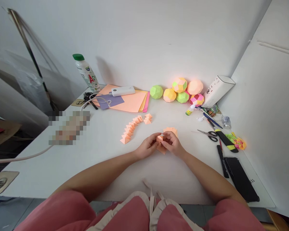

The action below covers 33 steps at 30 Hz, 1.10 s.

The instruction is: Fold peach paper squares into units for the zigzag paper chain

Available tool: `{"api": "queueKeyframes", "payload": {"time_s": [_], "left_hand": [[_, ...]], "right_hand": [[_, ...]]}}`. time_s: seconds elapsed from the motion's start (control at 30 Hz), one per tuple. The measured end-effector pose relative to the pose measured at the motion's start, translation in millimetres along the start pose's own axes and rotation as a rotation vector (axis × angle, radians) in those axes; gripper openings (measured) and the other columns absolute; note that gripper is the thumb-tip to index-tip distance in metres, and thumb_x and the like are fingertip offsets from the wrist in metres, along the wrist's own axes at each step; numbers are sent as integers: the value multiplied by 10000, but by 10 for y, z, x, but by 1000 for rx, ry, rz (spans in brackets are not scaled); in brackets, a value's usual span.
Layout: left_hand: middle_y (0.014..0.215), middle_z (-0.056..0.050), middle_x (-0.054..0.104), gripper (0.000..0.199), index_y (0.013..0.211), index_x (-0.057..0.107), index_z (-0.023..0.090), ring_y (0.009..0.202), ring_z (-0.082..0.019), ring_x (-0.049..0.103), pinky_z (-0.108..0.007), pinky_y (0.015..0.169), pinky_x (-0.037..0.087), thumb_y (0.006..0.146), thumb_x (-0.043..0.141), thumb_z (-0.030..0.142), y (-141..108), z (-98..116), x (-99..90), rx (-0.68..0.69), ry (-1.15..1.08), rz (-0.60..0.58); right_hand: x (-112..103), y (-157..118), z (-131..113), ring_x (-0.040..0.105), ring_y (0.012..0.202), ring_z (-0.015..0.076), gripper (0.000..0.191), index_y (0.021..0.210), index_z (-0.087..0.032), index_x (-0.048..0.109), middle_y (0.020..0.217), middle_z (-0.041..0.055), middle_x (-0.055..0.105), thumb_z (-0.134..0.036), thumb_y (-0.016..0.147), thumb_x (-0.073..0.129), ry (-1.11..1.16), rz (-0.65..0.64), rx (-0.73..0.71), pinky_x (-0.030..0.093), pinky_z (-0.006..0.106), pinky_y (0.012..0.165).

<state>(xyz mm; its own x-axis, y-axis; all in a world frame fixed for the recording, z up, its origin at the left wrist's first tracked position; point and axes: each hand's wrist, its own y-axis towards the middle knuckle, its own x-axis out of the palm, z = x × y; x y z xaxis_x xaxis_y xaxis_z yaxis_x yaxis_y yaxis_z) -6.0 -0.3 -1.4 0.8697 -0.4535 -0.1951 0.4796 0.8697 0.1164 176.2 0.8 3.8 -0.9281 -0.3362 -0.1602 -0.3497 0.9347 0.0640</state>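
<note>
Between both hands, above the white tabletop, is a small folded piece of peach paper (160,138). My left hand (148,146) pinches it from one side, and my right hand (173,144) closes on it from the other. Just below the fingers lies a peach paper piece (162,149), partly covered by them. More peach paper (171,129) shows behind my right hand. To the left, a curved row of folded peach paper units (130,128) stands on the table, with a few more units (147,118) at its far end.
Faceted paper balls (170,95) sit against the wall. Peach sheets (132,104) lie at the back left under a white power bank (123,91), beside a bottle (88,75). On the right are scissors (210,134), a cutter (226,139), a small glue bottle (190,110) and a phone (242,179).
</note>
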Motion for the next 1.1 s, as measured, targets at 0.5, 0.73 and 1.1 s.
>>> {"api": "queueKeyframes", "payload": {"time_s": [0.5,0.73,1.1], "left_hand": [[707,16,507,405,1253,361,194,611,-105,459,-260,621,420,850,389,219,16,-87,26,258,111,-79],[660,33,433,382,1225,381,191,579,-99,419,-245,581,402,848,401,253,-3,25,20,105,73,-57],[637,42,382,362,1190,421,192,566,-94,366,-235,554,380,831,416,230,-13,17,7,40,57,-26]], "right_hand": [[67,-23,-62,464,503,104,62,723,-169,568,610,-8,537,-153,683,524,-203,14,-57,385,235,452],[24,-7,-60,418,489,88,59,636,-178,488,582,-24,488,-158,682,518,-162,-2,-29,359,221,443],[0,-14,-50,541,592,125,19,743,-180,508,676,4,547,-178,730,495,-99,-33,-116,450,251,522]]}}
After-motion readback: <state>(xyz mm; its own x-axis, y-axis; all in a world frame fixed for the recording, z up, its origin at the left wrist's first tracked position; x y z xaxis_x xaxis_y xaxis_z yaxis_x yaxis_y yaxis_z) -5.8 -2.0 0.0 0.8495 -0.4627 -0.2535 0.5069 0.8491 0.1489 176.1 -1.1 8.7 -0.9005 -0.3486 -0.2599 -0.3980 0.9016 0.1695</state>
